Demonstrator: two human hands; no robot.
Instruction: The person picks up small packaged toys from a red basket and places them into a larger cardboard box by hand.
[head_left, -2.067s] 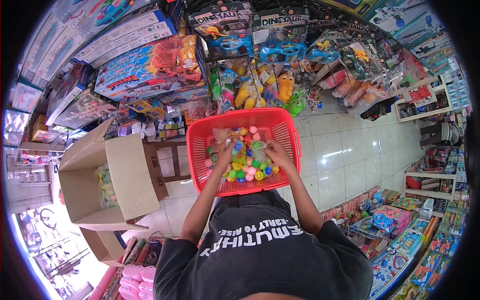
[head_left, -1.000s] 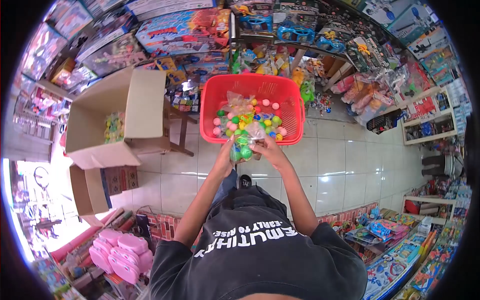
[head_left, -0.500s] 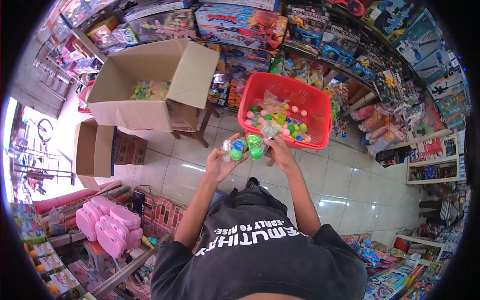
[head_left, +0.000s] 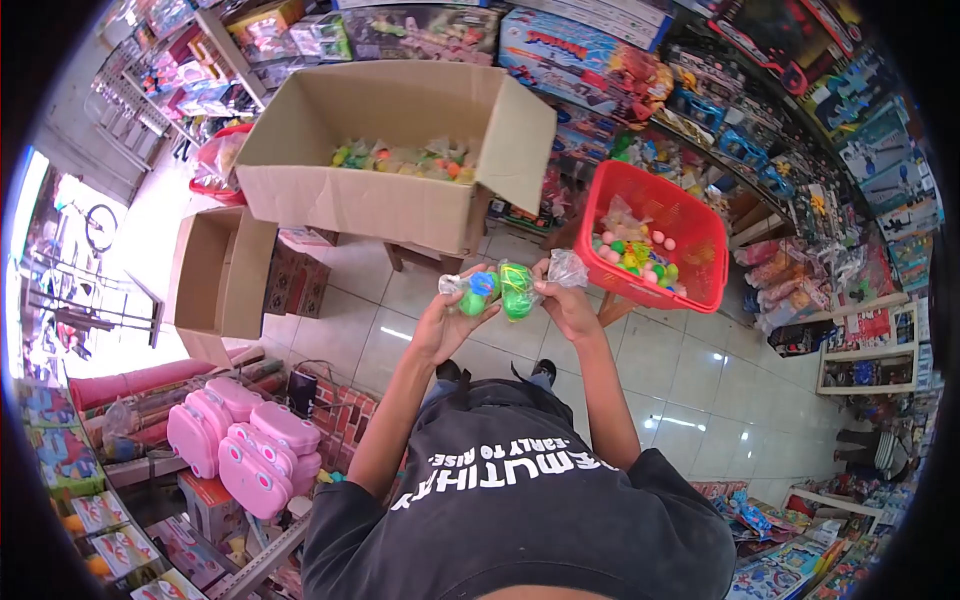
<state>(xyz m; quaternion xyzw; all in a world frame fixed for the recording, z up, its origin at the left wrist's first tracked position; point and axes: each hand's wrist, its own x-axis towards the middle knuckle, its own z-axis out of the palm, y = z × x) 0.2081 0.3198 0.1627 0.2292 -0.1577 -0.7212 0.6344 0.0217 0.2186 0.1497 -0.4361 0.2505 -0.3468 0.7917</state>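
You've turned from the red basket (head_left: pixel 668 200) toward the open cardboard box (head_left: pixel 370 210). Your left hand (head_left: pixel 445 322) pinches the blue-and-green packet (head_left: pixel 474 292) and your right hand (head_left: pixel 572 303) pinches the green packet (head_left: pixel 518 288). Both packets are now out of the basket, above the floor.

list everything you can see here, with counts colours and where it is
big box: one, brown cardboard, open, top centre
bagged toys: several, mixed colours, in the big box
small box: one, brown cardboard, open, left on the floor
basket: one, red, right
balls: many, pink, green and yellow, in the basket
cases: several, pink, lower left
boxed toys: many, mixed colours, shelves along top and right
floor: white tiles
ball bag: count unclear, clear with green and blue balls, between both hands
left hand: fingers on the ball bag
right hand: fingers on the ball bag
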